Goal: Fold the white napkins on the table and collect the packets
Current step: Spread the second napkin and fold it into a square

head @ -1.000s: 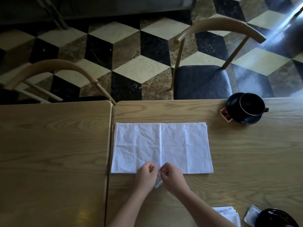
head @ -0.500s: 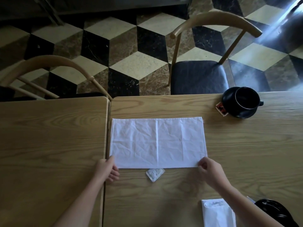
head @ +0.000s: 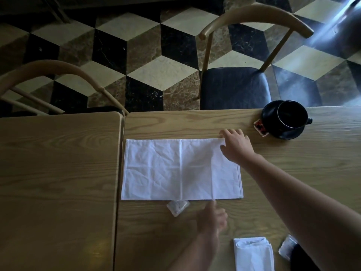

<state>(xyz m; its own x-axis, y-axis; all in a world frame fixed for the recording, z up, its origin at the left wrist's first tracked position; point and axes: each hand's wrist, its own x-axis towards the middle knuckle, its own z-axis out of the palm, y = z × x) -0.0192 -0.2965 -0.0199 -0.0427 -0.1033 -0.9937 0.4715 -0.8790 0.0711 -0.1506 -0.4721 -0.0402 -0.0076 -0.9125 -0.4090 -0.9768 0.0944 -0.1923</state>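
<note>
The right hand (head: pixel 235 146) is stretched to the white napkin's (head: pixel 175 169) far right corner, grip released, fingers touching it. The left hand (head: pixel 212 219) is blurred at the near edge; its grip cannot be told.

The bench (head: pixel 293 173) is pale wood with open grain and a soft sheen. The napkin (head: pixel 175 169) is white, creased, matt cloth. The packet (head: pixel 176 207) looks like clear crinkled plastic. The cup (head: pixel 291 114) and saucer (head: pixel 281 132) are glossy black. The floor (head: pixel 156 71) is polished marble-like tile.

Bare table (head: pixel 58 173) left; black cup (head: pixel 289 116) blocks far right.
</note>
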